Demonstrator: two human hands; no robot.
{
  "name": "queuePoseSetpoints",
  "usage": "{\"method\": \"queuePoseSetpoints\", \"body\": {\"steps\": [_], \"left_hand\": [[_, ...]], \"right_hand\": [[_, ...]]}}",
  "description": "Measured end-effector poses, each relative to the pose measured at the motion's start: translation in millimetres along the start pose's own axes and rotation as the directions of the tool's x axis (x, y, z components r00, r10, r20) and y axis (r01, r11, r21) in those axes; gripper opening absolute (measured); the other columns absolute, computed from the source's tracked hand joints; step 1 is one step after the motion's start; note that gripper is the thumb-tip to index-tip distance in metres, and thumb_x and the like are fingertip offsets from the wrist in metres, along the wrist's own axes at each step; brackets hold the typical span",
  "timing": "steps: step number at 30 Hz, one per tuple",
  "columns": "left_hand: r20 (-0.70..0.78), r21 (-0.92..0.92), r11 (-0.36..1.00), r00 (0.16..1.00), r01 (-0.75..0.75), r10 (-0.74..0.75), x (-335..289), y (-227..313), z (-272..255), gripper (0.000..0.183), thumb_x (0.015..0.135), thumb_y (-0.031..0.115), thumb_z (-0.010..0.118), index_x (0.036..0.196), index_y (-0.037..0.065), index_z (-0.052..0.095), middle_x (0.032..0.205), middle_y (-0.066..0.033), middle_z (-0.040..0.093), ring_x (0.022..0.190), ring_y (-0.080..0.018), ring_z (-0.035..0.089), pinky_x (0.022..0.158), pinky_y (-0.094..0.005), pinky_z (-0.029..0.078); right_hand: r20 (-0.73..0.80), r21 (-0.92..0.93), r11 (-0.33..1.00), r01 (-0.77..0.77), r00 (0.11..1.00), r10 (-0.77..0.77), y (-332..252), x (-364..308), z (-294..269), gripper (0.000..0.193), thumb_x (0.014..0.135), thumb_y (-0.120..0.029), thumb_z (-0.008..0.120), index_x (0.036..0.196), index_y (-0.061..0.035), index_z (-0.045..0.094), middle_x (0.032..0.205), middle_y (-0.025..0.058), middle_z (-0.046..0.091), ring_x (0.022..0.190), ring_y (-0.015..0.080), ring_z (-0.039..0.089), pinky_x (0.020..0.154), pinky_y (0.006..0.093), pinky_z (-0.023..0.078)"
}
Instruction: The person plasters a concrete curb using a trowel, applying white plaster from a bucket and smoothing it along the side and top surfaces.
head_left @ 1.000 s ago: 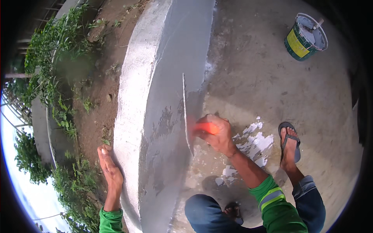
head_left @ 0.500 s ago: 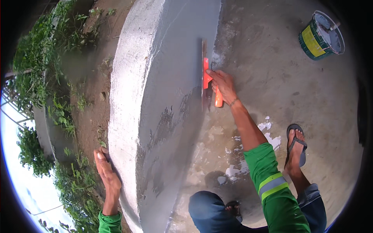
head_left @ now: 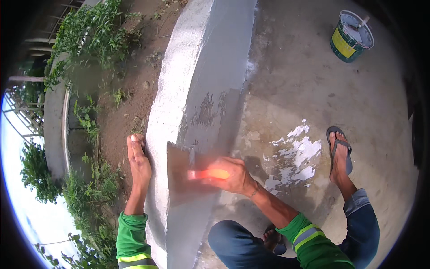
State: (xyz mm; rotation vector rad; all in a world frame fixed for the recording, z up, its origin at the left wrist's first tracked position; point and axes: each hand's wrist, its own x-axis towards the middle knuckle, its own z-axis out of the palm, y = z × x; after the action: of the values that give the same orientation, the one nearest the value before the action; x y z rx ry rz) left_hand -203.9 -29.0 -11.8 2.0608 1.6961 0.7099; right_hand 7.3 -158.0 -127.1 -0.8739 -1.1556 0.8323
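Observation:
My right hand (head_left: 230, 177) grips the orange handle of a wide plastering knife (head_left: 178, 168), its fingers wrapped round it. The broad blade is smeared by motion and lies against or just over the grey side of a low wall (head_left: 217, 67); contact is hard to tell. Smooth wet-looking grey coating covers that side, with darker rough patches in the middle. The wall's top (head_left: 168, 105) is rough and whitish. Against its outer left edge rests my left hand (head_left: 139, 163), fingers stretched out and together, holding nothing.
A green bucket (head_left: 344, 44) with a yellow label and grey-white material inside stands at the far right. White splatters (head_left: 298, 154) mark the concrete floor. My sandalled foot (head_left: 340, 152) is at the right. Soil and plants (head_left: 96, 40) lie left of the wall.
My right hand has brought the plastering knife nearer and leftward, and the blade has turned from edge-on to broadside. The whole view has shifted; my left hand still rests at the wall.

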Motion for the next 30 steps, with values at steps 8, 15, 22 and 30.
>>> {"method": "queuePoseSetpoints", "body": {"steps": [8, 15, 22, 30], "left_hand": [[0.0, -0.033, 0.999, 1.0, -0.005, 0.005, 4.4, 6.1, 8.2, 0.046, 0.106, 0.041, 0.022, 0.094, 0.005, 0.048, 0.083, -0.0036, 0.039, 0.077, -0.0159, 0.037, 0.075, -0.0284, 0.036], [0.015, -0.126, 0.992, 1.0, 0.013, -0.012, 2.0, -22.7, -2.4, 0.044, 0.106, 0.04, 0.025, 0.093, 0.005, 0.046, 0.085, -0.003, 0.039, 0.081, -0.0155, 0.036, 0.081, -0.0263, 0.034], [0.003, -0.17, 0.985, 1.0, 0.028, -0.028, -0.6, -13.3, -2.2, 0.04, 0.107, 0.041, 0.027, 0.097, 0.009, 0.049, 0.085, 0.0029, 0.035, 0.078, -0.0102, 0.032, 0.077, -0.0218, 0.029], [-0.011, -0.063, 0.997, 0.999, 0.047, -0.048, 2.1, -2.3, -2.8, 0.045, 0.105, 0.044, 0.022, 0.095, 0.007, 0.045, 0.086, -0.0017, 0.039, 0.079, -0.0145, 0.034, 0.079, -0.0265, 0.032]], "right_hand": [[-0.196, -0.262, 0.965, 0.018, 0.978, -0.072, 32.5, 32.3, 3.2, 0.024, 0.074, -0.017, 0.082, 0.084, -0.0048, 0.064, 0.076, 0.0082, 0.065, 0.064, 0.0247, 0.063, 0.058, 0.0348, 0.05], [-0.016, -0.188, 0.976, 0.107, 0.994, -0.112, 17.6, -97.0, 79.1, 0.035, 0.066, -0.019, 0.087, 0.087, -0.0056, 0.062, 0.073, 0.0061, 0.062, 0.064, 0.0234, 0.064, 0.057, 0.0339, 0.052], [-0.415, -0.369, 0.928, -0.045, 0.902, -0.121, 54.9, -15.0, 53.7, 0.03, 0.074, -0.012, 0.082, 0.09, -0.0051, 0.059, 0.075, 0.0088, 0.059, 0.065, 0.0279, 0.061, 0.058, 0.0375, 0.05], [-0.604, 0.066, 0.861, -0.504, 0.666, 0.437, 119.9, 11.1, -18.7, 0.024, 0.081, -0.022, 0.077, 0.086, -0.0007, 0.067, 0.069, 0.0077, 0.063, 0.061, 0.0146, 0.059, 0.059, 0.03, 0.046]]}}
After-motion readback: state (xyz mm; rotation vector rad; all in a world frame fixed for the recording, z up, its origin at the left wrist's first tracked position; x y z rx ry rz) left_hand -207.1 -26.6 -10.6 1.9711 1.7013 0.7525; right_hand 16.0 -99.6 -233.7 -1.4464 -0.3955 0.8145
